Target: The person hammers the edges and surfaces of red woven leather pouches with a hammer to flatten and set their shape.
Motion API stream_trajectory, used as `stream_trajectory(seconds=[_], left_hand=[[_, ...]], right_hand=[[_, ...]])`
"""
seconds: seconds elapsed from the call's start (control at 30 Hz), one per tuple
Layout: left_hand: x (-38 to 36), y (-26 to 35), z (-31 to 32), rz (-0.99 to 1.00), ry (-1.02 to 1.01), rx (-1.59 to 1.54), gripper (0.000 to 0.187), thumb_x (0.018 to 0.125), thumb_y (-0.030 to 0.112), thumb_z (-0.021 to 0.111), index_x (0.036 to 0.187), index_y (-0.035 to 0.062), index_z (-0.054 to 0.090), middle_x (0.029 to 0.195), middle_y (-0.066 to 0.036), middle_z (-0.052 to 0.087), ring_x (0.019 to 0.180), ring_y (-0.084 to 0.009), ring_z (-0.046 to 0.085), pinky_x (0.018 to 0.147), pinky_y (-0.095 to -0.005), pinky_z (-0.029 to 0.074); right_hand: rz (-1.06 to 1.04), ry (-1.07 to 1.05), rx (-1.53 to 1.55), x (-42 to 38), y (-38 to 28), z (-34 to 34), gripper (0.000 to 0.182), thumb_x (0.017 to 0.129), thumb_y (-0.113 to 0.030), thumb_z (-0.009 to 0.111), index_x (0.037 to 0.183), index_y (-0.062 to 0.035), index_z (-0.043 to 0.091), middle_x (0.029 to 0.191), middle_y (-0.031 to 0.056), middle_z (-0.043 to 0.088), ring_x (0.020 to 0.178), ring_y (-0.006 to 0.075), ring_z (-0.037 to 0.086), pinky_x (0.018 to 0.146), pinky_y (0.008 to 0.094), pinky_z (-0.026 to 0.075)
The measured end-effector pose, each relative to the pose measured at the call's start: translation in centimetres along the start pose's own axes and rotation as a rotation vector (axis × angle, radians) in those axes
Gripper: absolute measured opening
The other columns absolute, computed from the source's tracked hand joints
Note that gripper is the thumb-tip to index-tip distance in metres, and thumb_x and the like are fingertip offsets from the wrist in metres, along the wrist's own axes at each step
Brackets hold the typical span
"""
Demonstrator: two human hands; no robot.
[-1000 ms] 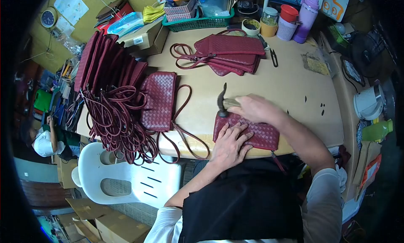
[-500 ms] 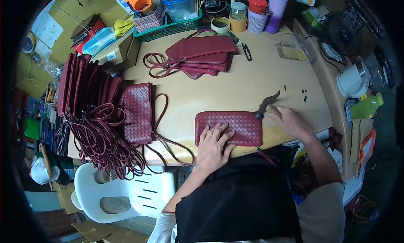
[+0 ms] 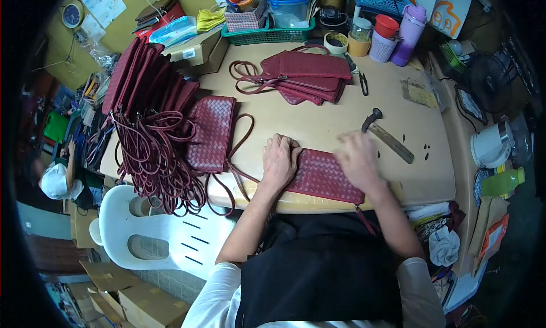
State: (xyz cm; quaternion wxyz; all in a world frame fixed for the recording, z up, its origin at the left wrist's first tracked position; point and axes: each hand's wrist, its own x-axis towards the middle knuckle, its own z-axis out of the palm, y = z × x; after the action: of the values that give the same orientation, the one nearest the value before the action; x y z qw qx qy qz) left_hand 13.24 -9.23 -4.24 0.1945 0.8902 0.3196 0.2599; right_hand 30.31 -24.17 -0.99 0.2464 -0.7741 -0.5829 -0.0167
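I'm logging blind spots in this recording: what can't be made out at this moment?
All in the head view:
Right hand: motion blur; whether its fingers touch the pouch is unclear.
Left hand: covers the pouch's left end, so its hold there is hidden.
Bag pile: overlapping bags hide the count.
Clock: too small to read.
Co-worker: too small and dim to show what the hands do.

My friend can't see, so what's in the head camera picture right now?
A person's left hand and blurred right hand are at a dark red woven pouch; a wooden-handled hammer lies beyond it, and many dark red pouches stand bunched left.
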Motion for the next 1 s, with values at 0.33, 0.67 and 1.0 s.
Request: stream_trajectory(seconds=[0.33,0.67,1.0], left_hand=[[0.4,-1.1,-0.7,-0.024,-0.108,-0.194,0.022,0.084,0.011,0.067,0.099,-0.0013,0.057,0.093,-0.020,0.066,0.087,-0.0378,0.065,0.079,-0.0448,0.050],[-2.0,-3.3,-5.0,-0.336,-0.242,-1.088,0.045,0.100,0.031,0.055,0.129,-0.0026,0.048,0.109,-0.009,0.062,0.097,-0.0184,0.062,0.085,-0.0322,0.051],[-5.7,1.8,-7.2,-0.357,-0.366,-1.227,0.029,0.097,0.012,0.060,0.119,-0.0030,0.052,0.098,-0.007,0.067,0.071,-0.0115,0.066,0.064,-0.0235,0.054]], right_hand=[[-0.200,-0.431,-0.103,-4.9,-4.9,-1.5,0.100,0.070,-0.056,0.076,0.148,-0.0090,0.035,0.153,0.0214,0.027,0.143,0.0430,0.020,0.114,0.0625,0.014],[0.440,-0.450,0.221,-2.9,-3.8,-7.7,0.038,0.097,-0.013,0.053,0.133,-0.0038,0.050,0.126,0.0178,0.060,0.114,0.0317,0.058,0.098,0.0381,0.044],[0.274,-0.425,1.515,-1.8,-7.9,-2.4,0.083,0.089,0.004,0.063,0.150,-0.0001,0.007,0.135,0.0152,0.045,0.119,0.0205,0.051,0.094,0.0354,0.049]])
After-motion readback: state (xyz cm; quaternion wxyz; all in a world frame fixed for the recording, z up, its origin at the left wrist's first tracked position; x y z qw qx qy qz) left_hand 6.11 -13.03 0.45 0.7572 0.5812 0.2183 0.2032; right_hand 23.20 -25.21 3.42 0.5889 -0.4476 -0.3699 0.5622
